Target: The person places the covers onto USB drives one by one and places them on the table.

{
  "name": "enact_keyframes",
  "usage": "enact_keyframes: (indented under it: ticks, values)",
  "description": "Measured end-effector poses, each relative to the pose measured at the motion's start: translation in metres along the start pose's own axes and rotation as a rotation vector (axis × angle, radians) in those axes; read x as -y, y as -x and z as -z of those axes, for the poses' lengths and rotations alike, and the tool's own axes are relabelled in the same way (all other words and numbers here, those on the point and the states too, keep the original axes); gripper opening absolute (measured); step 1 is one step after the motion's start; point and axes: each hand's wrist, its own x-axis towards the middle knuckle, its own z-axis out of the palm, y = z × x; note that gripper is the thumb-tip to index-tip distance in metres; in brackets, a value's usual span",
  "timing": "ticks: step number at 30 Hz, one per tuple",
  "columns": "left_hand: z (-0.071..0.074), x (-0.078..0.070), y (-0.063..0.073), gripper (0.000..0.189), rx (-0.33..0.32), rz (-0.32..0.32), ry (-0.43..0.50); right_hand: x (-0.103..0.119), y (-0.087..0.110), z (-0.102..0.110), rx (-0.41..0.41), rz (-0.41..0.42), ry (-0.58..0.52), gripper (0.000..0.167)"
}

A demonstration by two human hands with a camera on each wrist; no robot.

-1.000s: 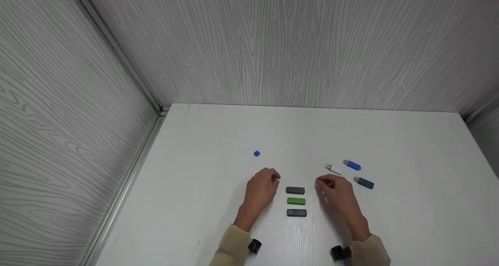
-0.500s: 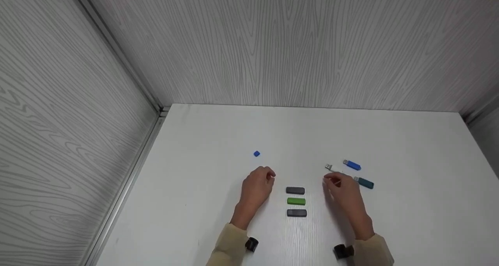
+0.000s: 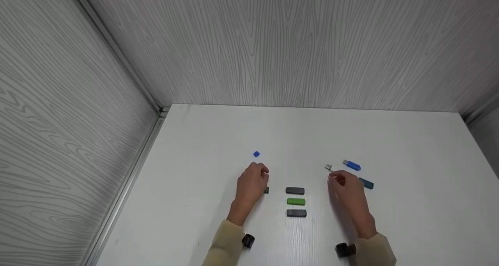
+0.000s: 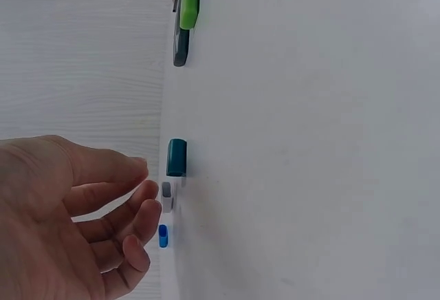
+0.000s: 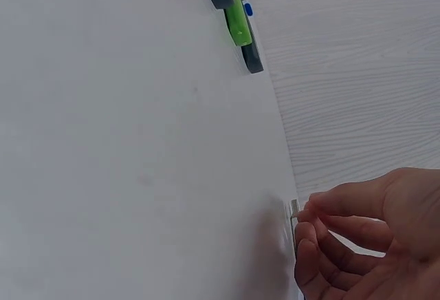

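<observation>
My left hand [image 3: 251, 183] hovers with loosely curled fingers and nothing in them. Close to it are a teal USB cap [image 4: 177, 157], a grey-and-white cap [image 4: 166, 197] and a blue cap [image 3: 256, 154]. The right hand [image 3: 347, 188] is held over the table, its thumb and index finger drawn together, with no object seen between them. Behind it lies a white USB stick [image 3: 328, 167], mostly hidden by the fingers in the head view. A blue USB stick [image 3: 352, 165] and a partly covered teal USB stick [image 3: 366, 183] lie nearby.
Between the hands lie a dark grey stick [image 3: 295, 190], a green stick [image 3: 296, 201] and another dark grey stick [image 3: 296, 213] in a column. The white table [image 3: 210, 141] meets wood-grained panels [image 3: 249, 43] at the back and left.
My left hand has drifted left and slightly away from me, uncovering the teal cap. The right hand has moved right, covering more of the white and teal sticks. The sticks stay put.
</observation>
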Motion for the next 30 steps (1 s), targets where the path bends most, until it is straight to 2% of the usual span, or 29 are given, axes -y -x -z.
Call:
enact_keyframes:
  ticks: [7, 12, 19, 22, 30]
  values:
    - [0.002, 0.005, -0.005, 0.010, -0.034, 0.025, 0.006, 0.002, -0.005, 0.006, -0.040, -0.003, 0.020, 0.029]
    - [0.002, 0.007, -0.006, 0.011, -0.032, 0.021, 0.005, -0.001, -0.006, 0.008, -0.083, 0.013, 0.010, 0.028]
    - [0.001, 0.009, -0.010, 0.027, -0.028, 0.064, 0.024, -0.003, -0.008, 0.004, -0.157, 0.070, -0.001, 0.030]
    - [0.002, 0.009, -0.011, 0.031, -0.020, 0.076, 0.023, -0.005, -0.008, 0.003, -0.148, 0.070, 0.007, 0.033]
    - [0.001, 0.008, -0.012, 0.025, -0.016, 0.050, 0.009, -0.009, -0.012, 0.004, -0.098, 0.053, 0.007, 0.047]
